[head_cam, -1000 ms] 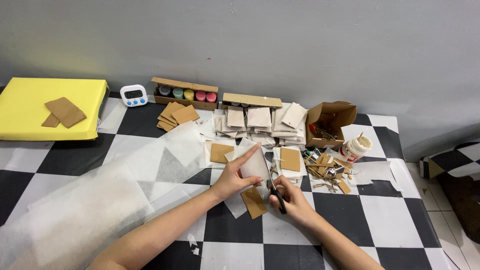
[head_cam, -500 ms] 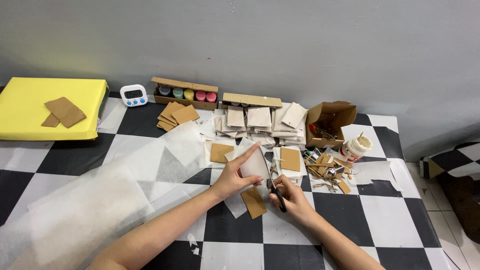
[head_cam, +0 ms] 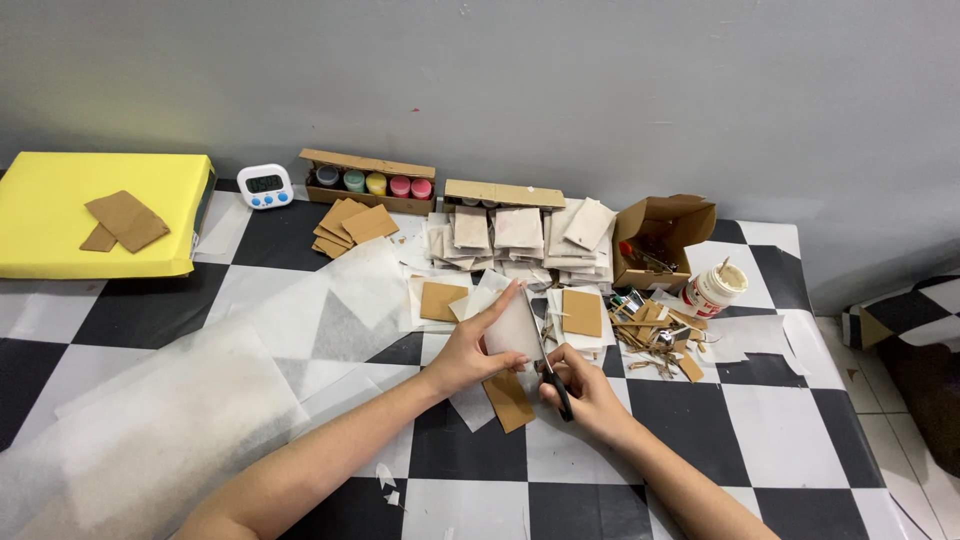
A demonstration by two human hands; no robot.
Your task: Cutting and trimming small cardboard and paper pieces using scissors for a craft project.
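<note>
Checkered black-and-white counter (head_cam: 650, 420) under a grey wall, strewn with card pieces and thin white sheets. Left hand (head_cam: 470, 350) has its grip clamped on a white sheet (head_cam: 512, 325), held up off the counter. Right hand (head_cam: 585, 395) has its grip closed through the handles of scissors (head_cam: 548, 365), blades running up that sheet's edge. Judging by this, the fingertips (head_cam: 514, 290) sit just beside the blades and could get nicked; the limp sheet may fold, tearing or skewing the cut.

likely a home craft table (head_cam: 780, 430), paint pots (head_cam: 372, 183), cardboard scraps (head_cam: 655, 335)
</note>
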